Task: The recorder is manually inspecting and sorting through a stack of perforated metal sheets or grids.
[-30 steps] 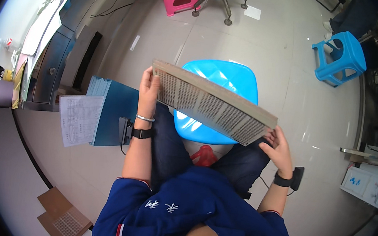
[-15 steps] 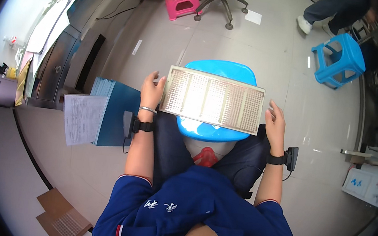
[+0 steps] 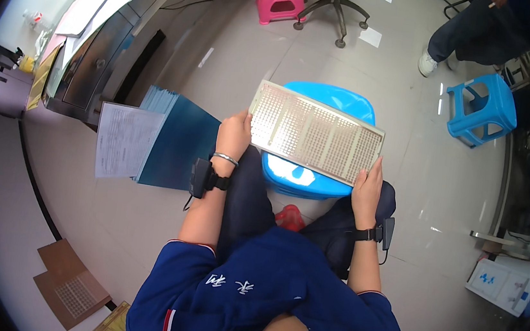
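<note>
A flat rectangular perforated panel (image 3: 312, 133), with a pale frame and rows of small holes, lies slanted over a blue plastic stool (image 3: 305, 181) in front of my knees. My left hand (image 3: 234, 135) is closed on the panel's left end. At the opposite end, my right hand (image 3: 367, 188) grips the near right corner, thumb at the near edge and fingers along the side. Whether the panel touches the stool or is lifted off it, I cannot tell. Both wrists carry black strapped devices, and a bracelet circles my left wrist.
Left of me stand blue folders (image 3: 180, 143) with a printed sheet (image 3: 127, 141). A dark drawer cabinet (image 3: 95, 63) is beyond them. Another blue stool (image 3: 480, 110) stands far right, near a person's leg (image 3: 456, 37). A pink stool (image 3: 278, 5) and a wheeled chair base (image 3: 337, 5) are ahead.
My hands were apart from the panel's ends with fingers spread; now both have closed on it. The panel is turned slightly, its right end nearer me. The whole view has shifted too.
</note>
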`<state>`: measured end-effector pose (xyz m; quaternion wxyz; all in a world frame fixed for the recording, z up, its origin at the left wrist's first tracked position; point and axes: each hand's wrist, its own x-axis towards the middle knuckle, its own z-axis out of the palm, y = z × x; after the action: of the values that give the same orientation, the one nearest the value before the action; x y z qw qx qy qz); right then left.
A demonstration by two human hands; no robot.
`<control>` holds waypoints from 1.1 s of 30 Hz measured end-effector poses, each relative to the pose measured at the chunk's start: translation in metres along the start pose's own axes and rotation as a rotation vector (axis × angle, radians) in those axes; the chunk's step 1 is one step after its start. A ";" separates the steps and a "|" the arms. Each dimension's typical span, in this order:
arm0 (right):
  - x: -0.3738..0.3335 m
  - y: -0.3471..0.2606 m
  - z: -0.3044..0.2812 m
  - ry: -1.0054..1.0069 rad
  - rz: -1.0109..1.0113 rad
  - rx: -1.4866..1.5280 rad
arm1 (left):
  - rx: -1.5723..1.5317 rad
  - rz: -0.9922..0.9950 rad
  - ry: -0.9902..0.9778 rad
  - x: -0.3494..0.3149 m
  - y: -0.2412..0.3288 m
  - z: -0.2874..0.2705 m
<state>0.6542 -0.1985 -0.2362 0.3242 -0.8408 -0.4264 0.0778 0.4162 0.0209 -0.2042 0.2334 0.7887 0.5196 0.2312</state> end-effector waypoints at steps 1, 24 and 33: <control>0.000 0.000 -0.001 -0.008 0.002 0.026 | -0.002 -0.003 0.001 -0.003 0.005 -0.005; -0.024 -0.026 -0.067 0.100 0.198 1.117 | -1.547 -0.344 -0.128 -0.078 -0.018 -0.035; -0.026 -0.040 -0.073 0.057 0.155 1.101 | -1.496 -0.309 -0.059 -0.088 -0.025 -0.039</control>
<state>0.6415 -0.2364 -0.1585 0.7204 -0.5779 -0.2506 0.2901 0.3434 -0.0469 -0.1995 0.7489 0.3447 0.3227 0.4649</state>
